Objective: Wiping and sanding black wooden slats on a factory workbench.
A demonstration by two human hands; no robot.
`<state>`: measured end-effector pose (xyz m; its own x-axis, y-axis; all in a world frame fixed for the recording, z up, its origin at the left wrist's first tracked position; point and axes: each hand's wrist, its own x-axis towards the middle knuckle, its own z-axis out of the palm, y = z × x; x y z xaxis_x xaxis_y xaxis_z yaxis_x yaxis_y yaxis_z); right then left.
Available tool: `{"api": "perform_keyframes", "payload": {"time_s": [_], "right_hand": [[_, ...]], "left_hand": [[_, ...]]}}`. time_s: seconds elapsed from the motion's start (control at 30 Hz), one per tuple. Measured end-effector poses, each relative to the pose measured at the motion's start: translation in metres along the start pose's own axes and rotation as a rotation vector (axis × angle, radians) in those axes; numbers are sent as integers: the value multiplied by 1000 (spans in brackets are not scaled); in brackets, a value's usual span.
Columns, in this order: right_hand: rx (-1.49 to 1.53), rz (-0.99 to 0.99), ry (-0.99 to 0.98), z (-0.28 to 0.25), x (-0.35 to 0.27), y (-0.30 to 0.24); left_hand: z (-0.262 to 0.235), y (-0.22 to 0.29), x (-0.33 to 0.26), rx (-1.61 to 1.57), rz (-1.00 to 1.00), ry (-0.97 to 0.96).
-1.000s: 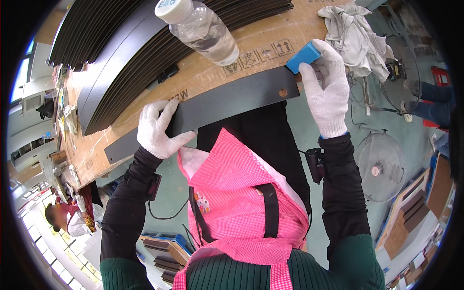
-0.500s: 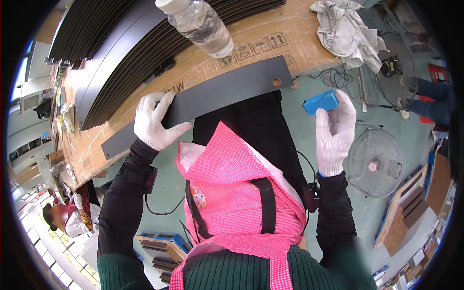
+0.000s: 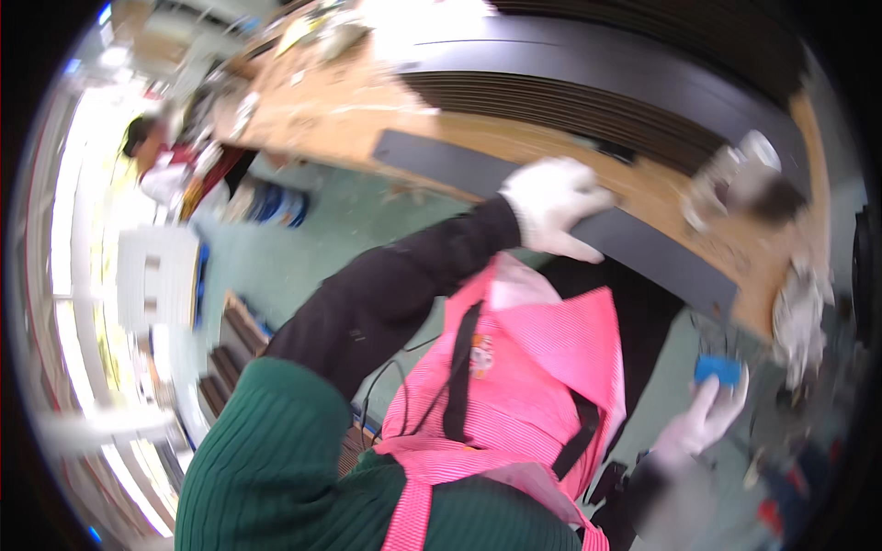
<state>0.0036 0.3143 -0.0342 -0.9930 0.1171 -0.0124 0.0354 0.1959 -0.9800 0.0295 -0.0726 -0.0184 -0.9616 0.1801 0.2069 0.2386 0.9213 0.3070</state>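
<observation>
A long, flat dark grey board (image 3: 652, 255) lies along the near edge of the workbench, its right part reaching over my lap. Across its middle, my white-gloved left hand (image 3: 556, 207) grips it, thumb at the near edge and fingers over the top. Off to the lower right, apart from the board, my gloved right hand (image 3: 703, 421) pinches a small blue block (image 3: 718, 370) between thumb and fingers. The picture is smeared by motion, so finer detail on the block cannot be made out.
Stacked dark boards (image 3: 570, 108) fill the back of the wooden bench (image 3: 335, 124). A clear plastic bottle (image 3: 712, 188) stands near the right end, with a pale cloth (image 3: 799, 317) hanging at the corner. Another person (image 3: 175, 174) is at the far left.
My view has swung leftward, so the bench and both hands appear shifted right. The left hand stays on the board, and the right still holds the blue block.
</observation>
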Motion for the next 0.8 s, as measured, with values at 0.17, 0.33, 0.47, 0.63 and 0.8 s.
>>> {"api": "perform_keyframes", "payload": {"time_s": [0.17,0.33,0.47,0.63,0.8], "right_hand": [[29,26,-132,3,-8,0],[55,39,-235,25,-23,-21],[313,90,-296,55,-41,-37],[493,210,-536,77,-50,-49],[228,-128,-857,168,-59,-123]], "left_hand": [[13,-1,-6,37,-9,121],[17,-5,-7,40,-16,152],[25,-9,-2,27,3,162],[26,-10,-3,9,1,200],[24,-11,0,-186,-95,150]]}}
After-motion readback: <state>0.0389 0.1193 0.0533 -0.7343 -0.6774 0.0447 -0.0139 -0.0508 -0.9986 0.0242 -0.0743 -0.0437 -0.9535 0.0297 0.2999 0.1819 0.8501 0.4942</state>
